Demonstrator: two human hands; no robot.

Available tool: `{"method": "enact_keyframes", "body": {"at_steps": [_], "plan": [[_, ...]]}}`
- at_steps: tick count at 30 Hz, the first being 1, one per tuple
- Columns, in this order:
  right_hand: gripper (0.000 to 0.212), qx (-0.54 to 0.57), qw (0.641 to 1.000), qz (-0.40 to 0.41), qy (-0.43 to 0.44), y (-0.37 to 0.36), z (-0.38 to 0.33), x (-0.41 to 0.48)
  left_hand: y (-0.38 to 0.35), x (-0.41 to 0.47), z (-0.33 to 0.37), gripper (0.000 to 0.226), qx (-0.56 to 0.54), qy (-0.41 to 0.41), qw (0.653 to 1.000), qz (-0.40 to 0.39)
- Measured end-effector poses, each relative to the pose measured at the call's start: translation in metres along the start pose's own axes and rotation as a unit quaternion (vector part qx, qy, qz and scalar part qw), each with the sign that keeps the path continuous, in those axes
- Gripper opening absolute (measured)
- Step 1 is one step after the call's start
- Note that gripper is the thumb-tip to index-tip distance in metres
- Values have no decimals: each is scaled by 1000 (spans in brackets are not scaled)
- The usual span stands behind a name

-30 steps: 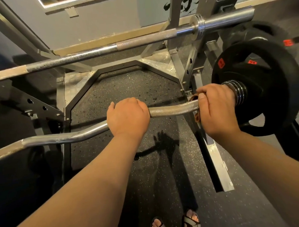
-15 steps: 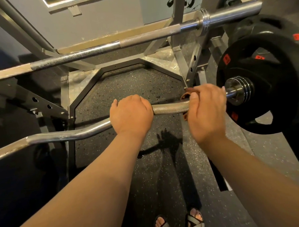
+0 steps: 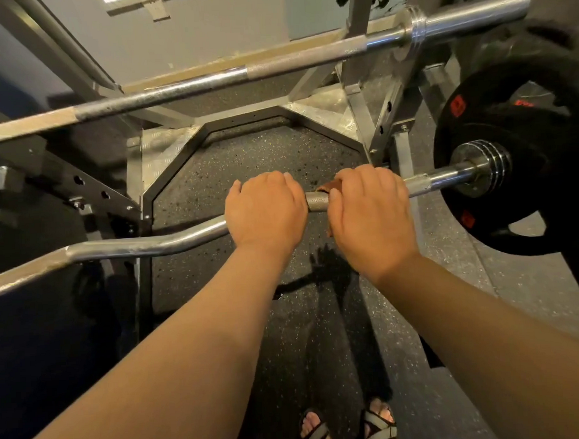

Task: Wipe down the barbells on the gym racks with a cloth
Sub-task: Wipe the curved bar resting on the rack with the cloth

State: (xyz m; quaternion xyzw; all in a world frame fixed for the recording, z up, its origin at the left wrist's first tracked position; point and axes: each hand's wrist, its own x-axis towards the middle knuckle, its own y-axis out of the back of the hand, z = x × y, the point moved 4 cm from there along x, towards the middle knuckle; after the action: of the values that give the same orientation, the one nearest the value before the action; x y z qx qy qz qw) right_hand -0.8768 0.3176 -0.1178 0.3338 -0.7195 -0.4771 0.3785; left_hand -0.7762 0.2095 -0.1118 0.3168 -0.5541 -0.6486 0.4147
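My left hand (image 3: 264, 210) has its grip curled over the EZ curl bar (image 3: 143, 246) at centre. Just beside it, toward three o'clock, my right hand (image 3: 369, 216) has its grip clamped round the brown cloth (image 3: 325, 187) on the bar. A black weight plate (image 3: 528, 182) sits at three o'clock.

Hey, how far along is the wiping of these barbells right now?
Done, apparently: the stretch of the curved bar by the weight plate, since the cloth has slid inward from there. In hand: the right hand grips the cloth round the knurled middle while the left hand holds the bar beside it. Left: the bar's left half and the straight barbell above, which neither hand touches.
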Motion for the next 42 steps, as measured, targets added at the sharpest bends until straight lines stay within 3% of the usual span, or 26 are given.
{"method": "enact_keyframes", "body": {"at_steps": [5,12,17,22,27,31,34,37,42], "plan": [[31,-10,1000,-15,11,3,4,1,1,-9,-20,46,12,-55,998,-7],[29,-8,999,-40,-4,5,2,0,20,-20,-89,40,41,44,998,-12],[35,-11,999,-38,-26,4,-3,2,24,-17,-85,36,71,48,996,11],[34,5,996,-39,-79,2,-25,8,24,-16,-85,29,96,49,994,-19],[28,22,998,-49,-11,-10,-61,6,22,-13,-86,27,122,23,992,-34],[34,21,992,-95,86,-4,-38,6,20,-12,-87,24,151,-3,988,-39],[30,27,998,-47,11,3,-15,7,20,-10,-88,22,161,-17,986,-38],[31,60,997,-15,-47,-6,-36,-4,19,-11,-88,19,168,-25,985,-37],[51,31,993,-67,94,-21,-50,-17,21,-13,-86,23,166,-32,985,-36]]}}
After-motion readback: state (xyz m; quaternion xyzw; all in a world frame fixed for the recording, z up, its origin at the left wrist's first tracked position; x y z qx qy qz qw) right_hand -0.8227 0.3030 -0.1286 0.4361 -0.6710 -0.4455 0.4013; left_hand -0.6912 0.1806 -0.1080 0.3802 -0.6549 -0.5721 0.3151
